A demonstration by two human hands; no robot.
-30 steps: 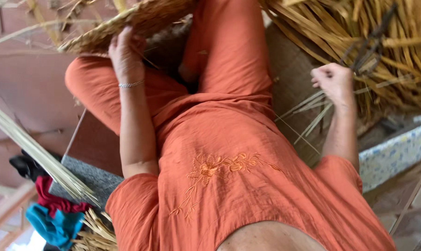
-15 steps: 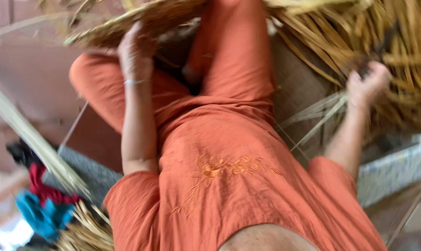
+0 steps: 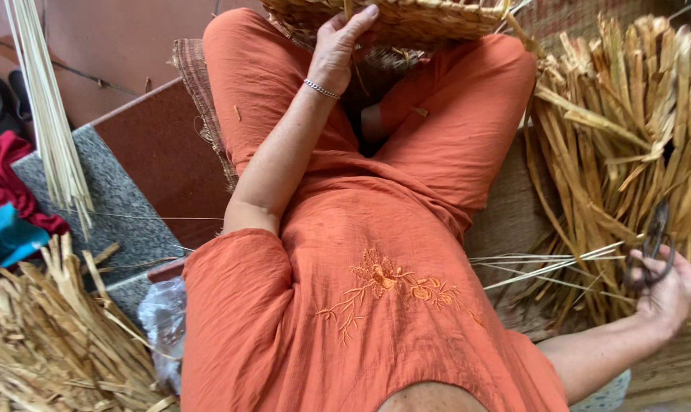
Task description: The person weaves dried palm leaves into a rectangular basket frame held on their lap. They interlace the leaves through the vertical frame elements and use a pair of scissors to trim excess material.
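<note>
A partly woven straw basket (image 3: 395, 21) is steadied on the lap by the left hand (image 3: 344, 47), fingers closed over its unfinished rim, while dark scissors (image 3: 650, 246) are clasped in the right hand (image 3: 666, 288) beside the unused dried-leaf bundle (image 3: 628, 137).

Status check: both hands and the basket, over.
Left hand grips woven basket rim, on lap. Right hand holds dark scissors beside dried reed bundle. Nothing between them.
</note>
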